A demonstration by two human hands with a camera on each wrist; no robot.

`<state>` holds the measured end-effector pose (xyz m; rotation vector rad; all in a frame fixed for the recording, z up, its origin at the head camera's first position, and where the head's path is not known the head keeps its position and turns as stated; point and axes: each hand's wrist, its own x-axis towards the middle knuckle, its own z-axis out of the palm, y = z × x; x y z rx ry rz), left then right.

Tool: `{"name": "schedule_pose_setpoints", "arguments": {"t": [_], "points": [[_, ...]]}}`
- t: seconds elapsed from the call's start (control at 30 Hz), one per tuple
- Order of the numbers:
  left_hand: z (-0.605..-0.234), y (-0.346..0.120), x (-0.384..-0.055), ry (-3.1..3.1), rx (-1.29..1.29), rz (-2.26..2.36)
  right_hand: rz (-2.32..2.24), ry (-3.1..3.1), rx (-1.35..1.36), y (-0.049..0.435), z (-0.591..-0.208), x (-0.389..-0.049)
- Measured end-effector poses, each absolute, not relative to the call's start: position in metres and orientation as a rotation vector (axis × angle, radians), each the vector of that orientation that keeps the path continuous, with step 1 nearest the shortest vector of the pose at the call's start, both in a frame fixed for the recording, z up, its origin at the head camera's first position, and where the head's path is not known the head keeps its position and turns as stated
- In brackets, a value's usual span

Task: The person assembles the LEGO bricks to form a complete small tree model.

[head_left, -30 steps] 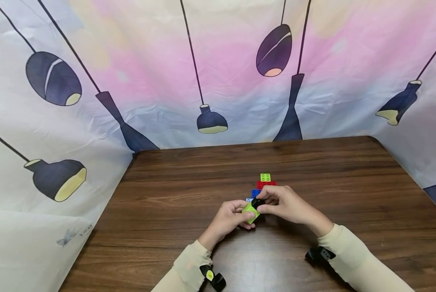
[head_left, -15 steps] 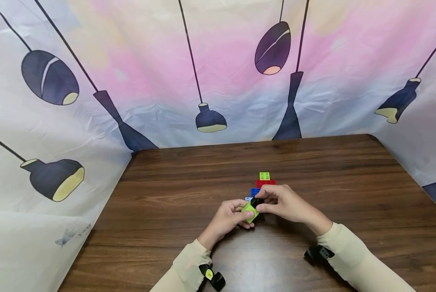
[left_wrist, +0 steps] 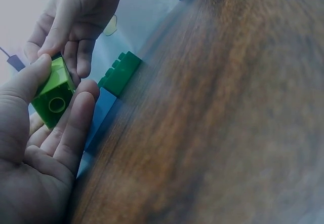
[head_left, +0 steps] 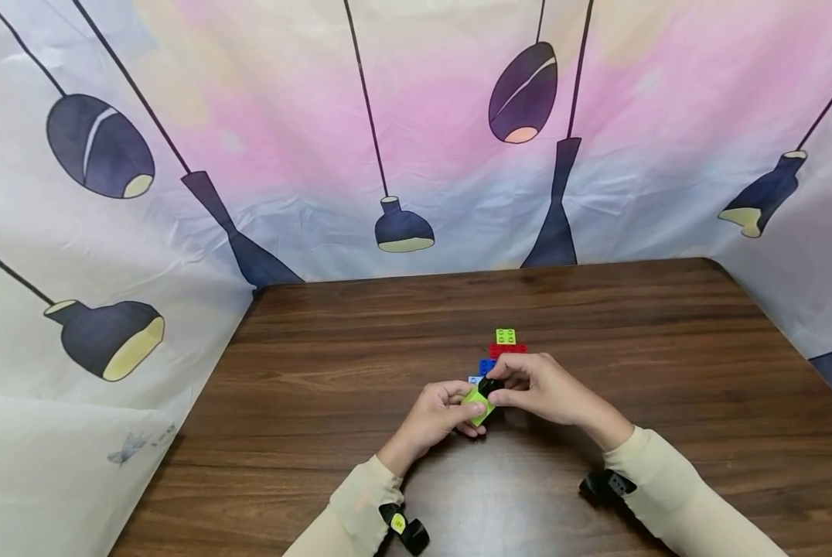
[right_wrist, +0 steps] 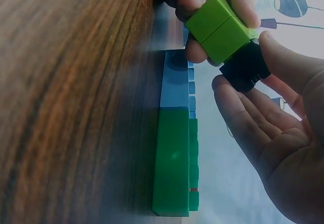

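Over the middle of the table, my left hand [head_left: 433, 416] pinches a lime-green toy block stack [right_wrist: 217, 29] between thumb and fingers. A seam across it shows two lime blocks joined. The left wrist view shows a round tube in its hollow end. At its other end sits a black toy block [right_wrist: 245, 67], pinched by the thumb and fingertips of my right hand [head_left: 551, 392]. Black and lime blocks meet face to face, tilted in the air. In the right wrist view a green block [right_wrist: 172, 163] and a blue block [right_wrist: 174, 79] lie end to end below the hands.
Behind the hands on the wooden table [head_left: 332, 348] more blocks form a stepped row: a lime one [head_left: 506, 336] farthest, then red [head_left: 508, 350], dark blue [head_left: 486, 366] and light blue [head_left: 475, 380], partly hidden by the hands. A printed cloth [head_left: 284, 155] hangs behind the table.
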<state>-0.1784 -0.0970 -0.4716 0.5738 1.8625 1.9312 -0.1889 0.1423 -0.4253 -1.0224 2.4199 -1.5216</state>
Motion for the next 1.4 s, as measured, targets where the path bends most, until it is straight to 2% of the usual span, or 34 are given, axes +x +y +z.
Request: {"name": "schedule_pose_setpoints", "arguments": {"t": [0.9,1.4], "points": [[-0.472,-0.098,-0.179,1.806,0.564,1.944,-1.546,2.434,-0.999,0.137,-0.429,-0.186],[-0.471,-0.099,-0.179,1.806,0.56,1.958,-1.527,2.566,-1.097,0.13,-0.431,-0.182]]}}
